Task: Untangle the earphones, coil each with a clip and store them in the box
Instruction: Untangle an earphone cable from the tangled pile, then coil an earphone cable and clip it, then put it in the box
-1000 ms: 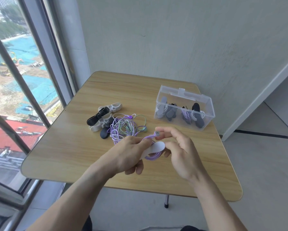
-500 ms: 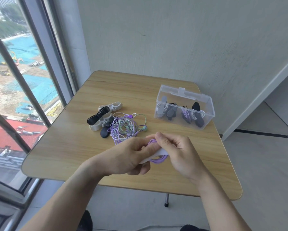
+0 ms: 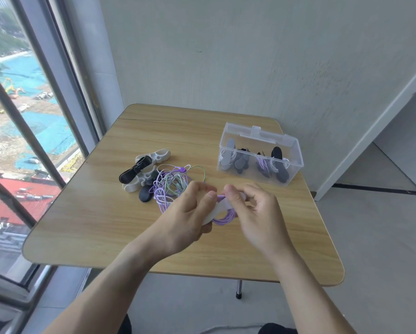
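Note:
My left hand grips a white clip with a coiled purple earphone hanging from it, just above the table's middle. My right hand pinches the clip's upper end and the cord from the right. Behind my hands lies a tangle of purple, green and white earphones. Left of the tangle sits a pile of black and white clips. The clear plastic box stands open at the back right, with several clipped earphones inside.
The wooden table stands against a grey wall, with a large window at its left. A floor step and a doorway lie to the right.
My right hand moved from the earbud end down onto the clip, and both hands closed round the clip and coil. The tangle and box stayed put.

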Demonstrator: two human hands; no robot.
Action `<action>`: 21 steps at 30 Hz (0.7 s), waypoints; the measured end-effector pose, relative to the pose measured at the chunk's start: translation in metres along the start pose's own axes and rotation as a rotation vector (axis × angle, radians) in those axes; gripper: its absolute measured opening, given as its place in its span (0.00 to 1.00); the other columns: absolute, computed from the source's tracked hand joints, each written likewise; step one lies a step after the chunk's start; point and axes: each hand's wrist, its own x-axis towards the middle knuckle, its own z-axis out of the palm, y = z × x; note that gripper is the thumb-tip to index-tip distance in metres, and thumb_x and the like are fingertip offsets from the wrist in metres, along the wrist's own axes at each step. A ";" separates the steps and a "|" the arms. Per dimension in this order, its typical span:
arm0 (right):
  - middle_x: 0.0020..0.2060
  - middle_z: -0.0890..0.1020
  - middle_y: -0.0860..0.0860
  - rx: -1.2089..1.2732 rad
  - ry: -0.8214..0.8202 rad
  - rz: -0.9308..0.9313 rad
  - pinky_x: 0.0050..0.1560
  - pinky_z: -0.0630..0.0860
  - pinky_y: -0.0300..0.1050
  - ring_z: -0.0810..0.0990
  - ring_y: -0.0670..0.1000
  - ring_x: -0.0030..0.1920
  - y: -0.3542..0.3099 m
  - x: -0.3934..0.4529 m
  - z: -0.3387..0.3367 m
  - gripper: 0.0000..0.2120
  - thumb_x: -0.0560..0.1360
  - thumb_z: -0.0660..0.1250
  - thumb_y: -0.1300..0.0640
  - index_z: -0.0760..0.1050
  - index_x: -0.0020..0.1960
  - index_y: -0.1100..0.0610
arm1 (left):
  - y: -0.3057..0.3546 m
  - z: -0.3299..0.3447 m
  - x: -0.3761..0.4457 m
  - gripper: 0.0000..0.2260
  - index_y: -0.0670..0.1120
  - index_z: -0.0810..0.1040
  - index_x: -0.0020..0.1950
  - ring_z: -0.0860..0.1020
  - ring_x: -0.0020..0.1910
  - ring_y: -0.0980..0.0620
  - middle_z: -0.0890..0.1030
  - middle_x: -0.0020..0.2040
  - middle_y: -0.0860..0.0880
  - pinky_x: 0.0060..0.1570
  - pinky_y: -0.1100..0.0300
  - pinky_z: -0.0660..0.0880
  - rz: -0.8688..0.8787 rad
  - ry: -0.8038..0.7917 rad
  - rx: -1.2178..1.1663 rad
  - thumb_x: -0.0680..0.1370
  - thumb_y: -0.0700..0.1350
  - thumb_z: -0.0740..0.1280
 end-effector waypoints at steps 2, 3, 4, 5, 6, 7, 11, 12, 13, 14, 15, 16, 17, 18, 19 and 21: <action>0.44 0.86 0.53 0.230 -0.032 0.148 0.47 0.80 0.58 0.84 0.56 0.44 -0.005 -0.002 0.000 0.18 0.83 0.61 0.48 0.85 0.49 0.57 | 0.003 0.004 0.000 0.11 0.46 0.73 0.59 0.71 0.27 0.56 0.74 0.35 0.50 0.26 0.64 0.65 0.012 0.054 -0.043 0.84 0.51 0.58; 0.46 0.87 0.57 0.355 -0.046 0.216 0.47 0.80 0.59 0.84 0.58 0.45 -0.008 -0.003 0.001 0.19 0.83 0.60 0.49 0.85 0.51 0.60 | 0.004 0.008 0.000 0.11 0.44 0.74 0.58 0.70 0.26 0.55 0.75 0.35 0.49 0.26 0.64 0.65 0.019 0.088 -0.097 0.85 0.50 0.57; 0.48 0.86 0.59 0.453 -0.056 0.259 0.48 0.80 0.59 0.84 0.59 0.45 -0.012 -0.004 0.002 0.20 0.82 0.59 0.49 0.84 0.52 0.62 | 0.006 0.011 0.000 0.11 0.43 0.75 0.57 0.69 0.26 0.55 0.74 0.34 0.50 0.26 0.64 0.65 0.027 0.126 -0.154 0.85 0.48 0.57; 0.49 0.86 0.62 0.511 -0.058 0.277 0.48 0.80 0.58 0.84 0.60 0.46 -0.015 -0.004 0.004 0.20 0.82 0.60 0.49 0.84 0.53 0.63 | 0.008 0.016 0.000 0.11 0.43 0.76 0.55 0.69 0.26 0.54 0.74 0.33 0.52 0.26 0.63 0.66 0.042 0.167 -0.185 0.85 0.47 0.57; 0.50 0.85 0.63 0.552 -0.047 0.284 0.48 0.81 0.57 0.84 0.60 0.47 -0.017 -0.005 0.006 0.20 0.81 0.61 0.49 0.84 0.53 0.63 | 0.009 0.020 -0.001 0.12 0.44 0.77 0.54 0.69 0.27 0.53 0.75 0.32 0.53 0.26 0.63 0.67 0.061 0.208 -0.191 0.85 0.47 0.56; 0.49 0.85 0.64 0.585 -0.020 0.299 0.48 0.81 0.55 0.83 0.60 0.47 -0.019 -0.006 0.008 0.20 0.81 0.62 0.49 0.84 0.53 0.64 | 0.010 0.024 -0.002 0.12 0.46 0.78 0.53 0.70 0.27 0.53 0.76 0.32 0.54 0.26 0.62 0.68 0.085 0.241 -0.177 0.85 0.47 0.56; 0.40 0.85 0.57 0.722 0.118 0.489 0.40 0.77 0.47 0.81 0.52 0.39 -0.021 -0.007 0.009 0.14 0.79 0.66 0.53 0.86 0.42 0.60 | 0.003 0.028 -0.005 0.14 0.49 0.76 0.55 0.74 0.28 0.53 0.77 0.32 0.60 0.33 0.58 0.71 0.326 0.246 0.188 0.85 0.51 0.53; 0.38 0.84 0.55 0.775 0.141 0.539 0.37 0.76 0.45 0.81 0.51 0.37 -0.019 -0.006 0.009 0.13 0.78 0.67 0.54 0.85 0.40 0.58 | 0.000 0.026 -0.004 0.15 0.50 0.76 0.56 0.75 0.29 0.52 0.76 0.31 0.61 0.34 0.56 0.72 0.383 0.233 0.335 0.84 0.53 0.51; 0.37 0.84 0.54 0.837 0.165 0.584 0.36 0.75 0.44 0.81 0.50 0.35 -0.018 -0.006 0.009 0.11 0.77 0.68 0.55 0.84 0.39 0.57 | -0.002 0.025 -0.003 0.16 0.50 0.75 0.59 0.76 0.30 0.51 0.75 0.29 0.60 0.35 0.53 0.73 0.413 0.224 0.455 0.84 0.54 0.50; 0.36 0.83 0.53 0.879 0.199 0.619 0.34 0.75 0.42 0.80 0.50 0.34 -0.016 -0.006 0.010 0.11 0.77 0.68 0.57 0.83 0.39 0.57 | -0.004 0.023 0.000 0.18 0.51 0.73 0.61 0.77 0.31 0.49 0.74 0.28 0.58 0.36 0.51 0.74 0.422 0.205 0.545 0.83 0.55 0.48; 0.35 0.83 0.53 0.892 0.239 0.644 0.32 0.75 0.41 0.80 0.49 0.33 -0.015 -0.005 0.011 0.10 0.77 0.67 0.58 0.83 0.39 0.58 | -0.005 0.024 0.001 0.20 0.52 0.72 0.64 0.78 0.32 0.46 0.74 0.29 0.56 0.36 0.48 0.75 0.415 0.177 0.616 0.83 0.58 0.46; 0.34 0.83 0.53 0.867 0.273 0.641 0.31 0.75 0.40 0.80 0.50 0.33 -0.013 -0.004 0.013 0.10 0.77 0.67 0.59 0.82 0.39 0.58 | -0.007 0.025 0.002 0.22 0.53 0.69 0.66 0.79 0.34 0.43 0.76 0.30 0.54 0.37 0.47 0.76 0.397 0.144 0.679 0.82 0.60 0.43; 0.34 0.83 0.53 0.813 0.313 0.610 0.31 0.75 0.40 0.80 0.50 0.33 -0.014 -0.004 0.013 0.10 0.78 0.68 0.60 0.83 0.39 0.59 | -0.008 0.026 0.003 0.23 0.54 0.65 0.68 0.79 0.37 0.41 0.79 0.34 0.52 0.39 0.46 0.76 0.380 0.105 0.721 0.81 0.62 0.42; 0.34 0.84 0.53 0.721 0.364 0.536 0.32 0.76 0.41 0.80 0.50 0.33 -0.012 -0.003 0.012 0.10 0.78 0.68 0.60 0.83 0.39 0.59 | -0.010 0.027 0.004 0.22 0.55 0.63 0.70 0.80 0.40 0.41 0.81 0.39 0.50 0.42 0.46 0.76 0.373 0.076 0.724 0.81 0.62 0.43; 0.34 0.84 0.53 0.573 0.401 0.409 0.33 0.76 0.42 0.79 0.50 0.34 -0.013 -0.003 0.010 0.11 0.79 0.68 0.59 0.83 0.39 0.60 | -0.011 0.026 0.005 0.21 0.55 0.61 0.72 0.80 0.44 0.41 0.82 0.44 0.50 0.44 0.46 0.76 0.378 0.062 0.696 0.82 0.61 0.45; 0.28 0.79 0.52 0.187 0.434 0.093 0.34 0.72 0.40 0.74 0.46 0.32 -0.016 0.001 0.000 0.15 0.81 0.67 0.57 0.80 0.38 0.62 | -0.009 0.023 0.007 0.20 0.52 0.59 0.74 0.79 0.48 0.46 0.78 0.53 0.51 0.48 0.49 0.75 0.403 0.062 0.636 0.84 0.56 0.52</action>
